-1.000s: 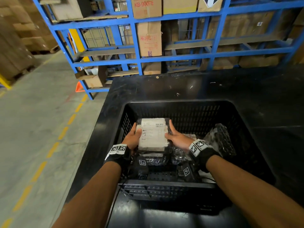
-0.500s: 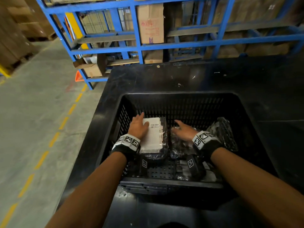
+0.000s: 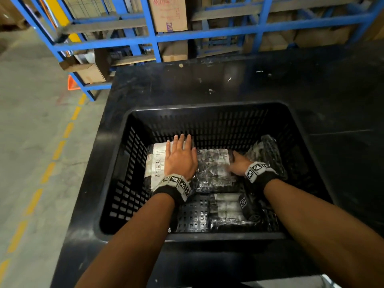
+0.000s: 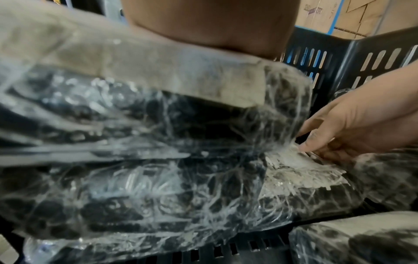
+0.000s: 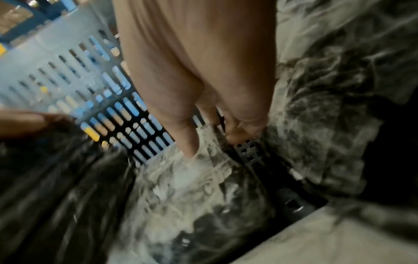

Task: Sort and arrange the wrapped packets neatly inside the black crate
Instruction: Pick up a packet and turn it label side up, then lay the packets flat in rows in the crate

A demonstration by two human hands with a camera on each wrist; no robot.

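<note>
The black crate holds several plastic-wrapped packets. My left hand lies flat, fingers straight, on the white-labelled packet at the back left; the left wrist view shows the palm on its top. Beside it lies a middle packet. My right hand is at that packet's right edge. In the right wrist view the thumb is on its top and the fingers reach down its side. Another packet leans on the right wall. One more packet lies at the front.
The crate stands on a black table. Blue racking with cardboard boxes rises behind it. Concrete floor with a dashed yellow line runs along the left. Bare perforated crate floor shows at the front left.
The white-labelled packet, held up in both hands a second ago, now lies at the crate's back left under my flat left hand. My right hand moved right to the middle packet's edge.
</note>
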